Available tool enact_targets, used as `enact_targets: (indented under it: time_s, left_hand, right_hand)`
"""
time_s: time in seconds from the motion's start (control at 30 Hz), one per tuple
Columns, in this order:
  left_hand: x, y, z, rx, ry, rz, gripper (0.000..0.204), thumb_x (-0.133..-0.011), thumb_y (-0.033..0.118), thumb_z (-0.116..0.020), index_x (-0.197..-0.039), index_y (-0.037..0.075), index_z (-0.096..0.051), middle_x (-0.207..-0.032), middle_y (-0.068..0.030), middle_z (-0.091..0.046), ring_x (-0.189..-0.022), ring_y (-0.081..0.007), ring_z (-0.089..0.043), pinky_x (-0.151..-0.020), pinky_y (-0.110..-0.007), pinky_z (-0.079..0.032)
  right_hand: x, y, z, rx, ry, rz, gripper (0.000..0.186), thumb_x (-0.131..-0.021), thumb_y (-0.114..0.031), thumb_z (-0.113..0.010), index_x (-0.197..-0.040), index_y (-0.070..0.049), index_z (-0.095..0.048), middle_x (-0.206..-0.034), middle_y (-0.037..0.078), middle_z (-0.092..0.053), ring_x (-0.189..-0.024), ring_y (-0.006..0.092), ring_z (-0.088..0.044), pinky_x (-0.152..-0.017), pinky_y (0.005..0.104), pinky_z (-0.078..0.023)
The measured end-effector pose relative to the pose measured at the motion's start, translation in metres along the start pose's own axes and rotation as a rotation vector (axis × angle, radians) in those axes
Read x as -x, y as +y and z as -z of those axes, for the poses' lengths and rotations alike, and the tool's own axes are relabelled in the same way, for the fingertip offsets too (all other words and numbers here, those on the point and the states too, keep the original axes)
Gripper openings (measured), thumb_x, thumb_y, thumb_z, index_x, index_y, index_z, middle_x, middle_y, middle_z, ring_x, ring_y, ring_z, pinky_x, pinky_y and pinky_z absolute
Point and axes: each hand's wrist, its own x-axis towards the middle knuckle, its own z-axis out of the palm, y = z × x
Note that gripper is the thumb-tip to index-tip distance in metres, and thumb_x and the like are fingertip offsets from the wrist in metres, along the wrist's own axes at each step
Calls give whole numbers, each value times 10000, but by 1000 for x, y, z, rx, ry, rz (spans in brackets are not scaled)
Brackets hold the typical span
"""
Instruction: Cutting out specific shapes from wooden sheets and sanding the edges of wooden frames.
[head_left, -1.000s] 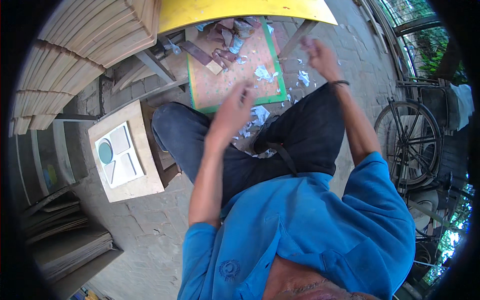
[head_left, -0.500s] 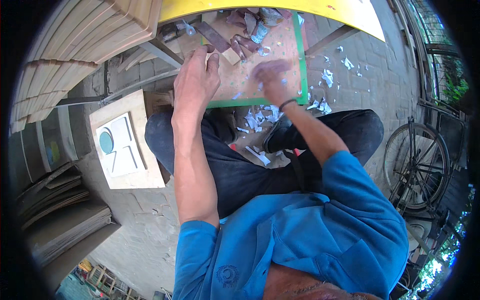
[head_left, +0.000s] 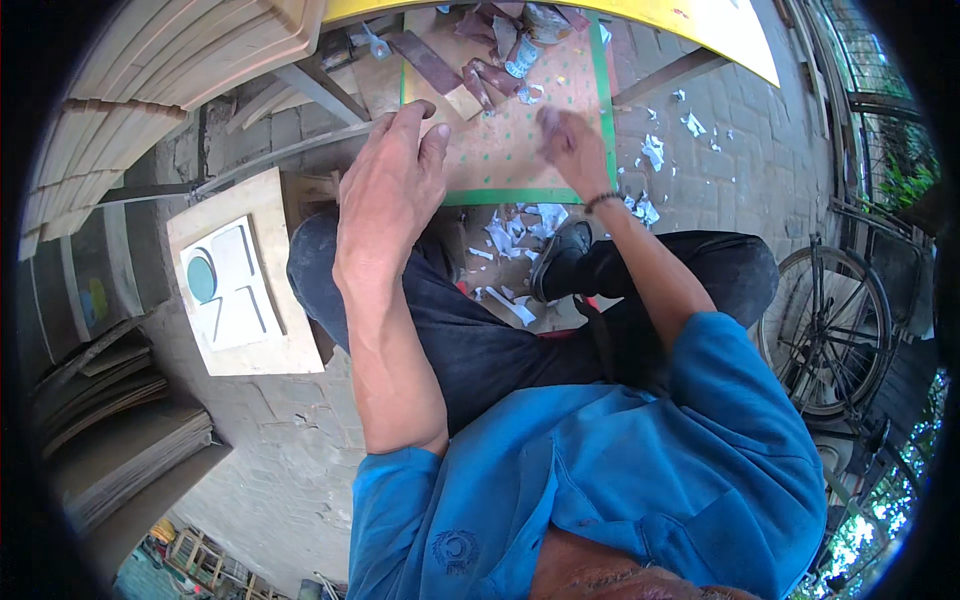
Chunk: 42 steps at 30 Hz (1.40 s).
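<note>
My left hand point(head_left: 392, 185) hovers by the near left corner of a pinkish board point(head_left: 500, 165) with a green border. Thumb and fingers are apart, and nothing shows between them. Over the board's right side is my right hand point(head_left: 578, 152), its fingers smeared by motion. Toward the board's far side lie a dark brown strip point(head_left: 424, 62), a small pale wood block point(head_left: 463, 102) and curled brown pieces like worn sandpaper point(head_left: 490, 78). Torn white paper scraps point(head_left: 510, 232) are strewn on the paving at the board's near edge.
A yellow panel edge point(head_left: 600, 18) crosses above the board. To my left, a white piece with cut-out shapes point(head_left: 232, 285) rests on a plywood sheet point(head_left: 300, 350). Stacked boards point(head_left: 130, 470) stand at lower left, and a bicycle point(head_left: 825, 330) is at right.
My right hand has shifted a little to the right. Several small white scraps that lay on the board's near part are gone from it. My left hand has barely moved.
</note>
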Motion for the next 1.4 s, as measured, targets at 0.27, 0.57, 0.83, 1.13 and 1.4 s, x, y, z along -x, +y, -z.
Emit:
enact_targets:
  time_s: [0.27,0.57,0.83,1.13,1.4]
  left_hand:
    - [3,-3,12,-13,7,48,316,-990,214,-582,-1246,32,-617,-1233,-209,-646,-1111,-412,-628,-947,-458,-499]
    - [10,-10,21,-42,22,45,282,-996,168,-588,-1218,-1,-625,-1152,-218,-670,-1023,-380,-659,-902,-413,-509]
    - [16,-19,23,-81,36,75,292,-1001,195,-584,-1216,3,-628,-1186,-217,-661,-1057,-394,-648,-908,-421,-507]
    - [19,-10,22,-61,-20,58,302,-1008,216,-566,-1231,16,-608,-1202,-201,-646,-1105,-405,-623,-926,-461,-507]
    - [6,2,15,-37,-142,47,331,-1025,242,-541,-1249,8,-605,-1215,-227,-642,-1110,-429,-614,-938,-477,-489]
  right_hand:
    - [-25,70,-89,889,163,382,398,-791,-16,-573,-1183,-85,-583,-1302,105,-526,-1223,325,-499,-1002,491,-390]
    - [-20,16,-179,619,120,484,452,-733,26,-595,-1166,-103,-585,-1280,78,-533,-1267,304,-467,-1007,454,-380]
    - [5,8,-174,656,-595,620,427,-748,-1,-619,-1155,-127,-625,-1263,86,-590,-1160,327,-567,-995,492,-434]
    - [52,41,-9,208,-650,274,323,-823,62,-568,-1061,-80,-733,-972,88,-732,-849,208,-722,-756,331,-576]
    - [-42,111,83,359,205,328,367,-774,51,-600,-1100,-74,-711,-1043,110,-710,-971,257,-685,-824,377,-541]
